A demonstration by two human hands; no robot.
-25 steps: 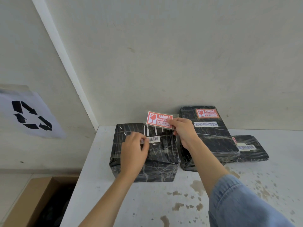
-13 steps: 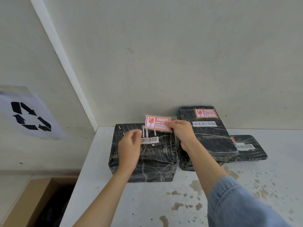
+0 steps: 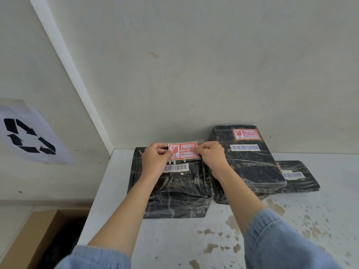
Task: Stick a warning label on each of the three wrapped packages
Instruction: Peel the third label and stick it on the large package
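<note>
Now both hands, left hand (image 3: pixel 154 160) and right hand (image 3: pixel 210 155), pinched on red fragile label (image 3: pixel 182 153), held over far edge of left wrapped package (image 3: pixel 174 188) on bench (image 3: pixel 194 239).

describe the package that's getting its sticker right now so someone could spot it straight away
On the white table, three black wrapped packages line the wall. It is the leftmost package, nearest the corner. Only it has both hands holding a red FRAGILE label above its barcode.

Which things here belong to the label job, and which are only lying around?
Job: label held by left hand and right hand; left package; middle package; right package.
Lying around: recycling sign; cardboard box.
</note>
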